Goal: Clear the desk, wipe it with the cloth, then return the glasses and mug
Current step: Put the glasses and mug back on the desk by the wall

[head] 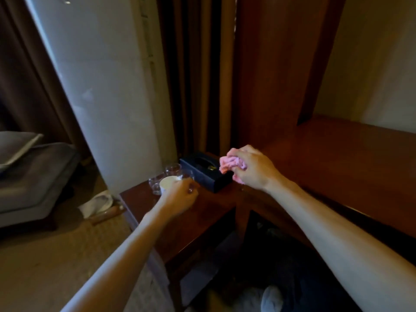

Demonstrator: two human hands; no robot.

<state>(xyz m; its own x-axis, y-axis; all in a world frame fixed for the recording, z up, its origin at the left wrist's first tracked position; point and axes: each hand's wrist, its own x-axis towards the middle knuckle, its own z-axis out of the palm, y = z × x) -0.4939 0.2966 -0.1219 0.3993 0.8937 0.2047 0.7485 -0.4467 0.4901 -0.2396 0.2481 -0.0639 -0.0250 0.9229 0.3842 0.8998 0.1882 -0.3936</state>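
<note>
Fingers of the left hand [180, 195] are curling around the mug [167, 184] among the glasses [173, 170] on the side table [180, 221]; the right hand [249, 168] is clutching the cloth [229, 163] bunched above the desk [337, 158]. Lifting carelessly is risking knocking the touching glasses over

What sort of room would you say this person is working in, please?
Probably a hotel room or bedroom: long curtains hang behind a wooden desk, with glasses beside a dark tissue box, and a grey upholstered seat.
</note>
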